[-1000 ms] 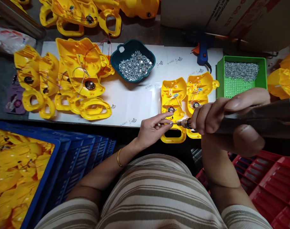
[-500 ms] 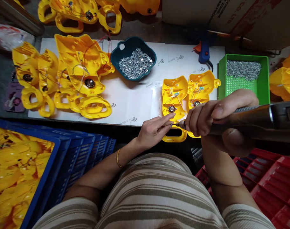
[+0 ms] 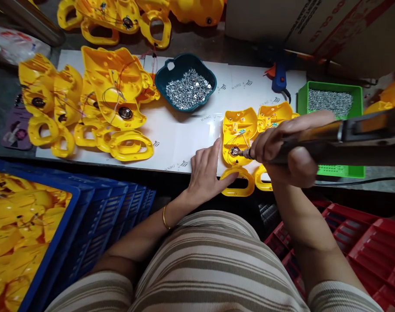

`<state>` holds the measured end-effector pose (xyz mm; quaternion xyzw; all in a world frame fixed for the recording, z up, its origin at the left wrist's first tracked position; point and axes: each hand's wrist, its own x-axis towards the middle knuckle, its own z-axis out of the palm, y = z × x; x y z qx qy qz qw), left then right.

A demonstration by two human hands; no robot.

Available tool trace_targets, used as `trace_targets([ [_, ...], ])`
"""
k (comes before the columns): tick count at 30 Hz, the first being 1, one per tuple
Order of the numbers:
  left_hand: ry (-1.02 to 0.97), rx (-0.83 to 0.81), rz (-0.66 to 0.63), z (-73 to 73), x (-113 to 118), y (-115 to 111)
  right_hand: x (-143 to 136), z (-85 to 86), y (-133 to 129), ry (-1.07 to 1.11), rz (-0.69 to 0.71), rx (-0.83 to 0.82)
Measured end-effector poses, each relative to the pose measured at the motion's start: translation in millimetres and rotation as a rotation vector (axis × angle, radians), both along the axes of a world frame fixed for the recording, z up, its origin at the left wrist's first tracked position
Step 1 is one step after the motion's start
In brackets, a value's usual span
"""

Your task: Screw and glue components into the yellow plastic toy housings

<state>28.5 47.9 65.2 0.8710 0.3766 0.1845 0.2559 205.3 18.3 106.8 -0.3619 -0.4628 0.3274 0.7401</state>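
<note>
In my right hand (image 3: pixel 282 143) is a dark power screwdriver (image 3: pixel 356 138), its fingers wrapped round the front of the body. The tool's tip points left and meets the yellow plastic shell (image 3: pixel 239 125) at the round speaker (image 3: pixel 234 151). My left hand (image 3: pixel 205 169) lies spread at the shell's left side, thumb over its handle loop and nothing gripped. A second yellow shell (image 3: pixel 273 113) with wires and a small green board sits just to the right, partly hidden by my right hand and the tool.
A dark green bowl (image 3: pixel 165 86) holds small metal washers or screws. A green basket (image 3: pixel 360 125) of screws stands right, near a blue glue gun (image 3: pixel 278 80). Several yellow shells (image 3: pixel 113 86) lie left. Blue crates (image 3: pixel 96 208) and red crates (image 3: pixel 363 242) flank me below.
My left hand has let go near the screwdriver's tip and spread out to the left. The screwdriver's tip has moved up from the handle area to the speaker.
</note>
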Motion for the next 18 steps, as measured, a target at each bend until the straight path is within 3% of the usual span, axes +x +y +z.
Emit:
trace_targets([
  [6,0.137,-0.031,0.002,-0.3,8.9,-6.3,-4.0,-19.4,15.3,-0.011,0.03,-0.145],
  [18,0.18,-0.039,-0.01,4.1,10.1,-2.7,-6.7,-27.6,14.5,-0.106,0.06,-0.292],
])
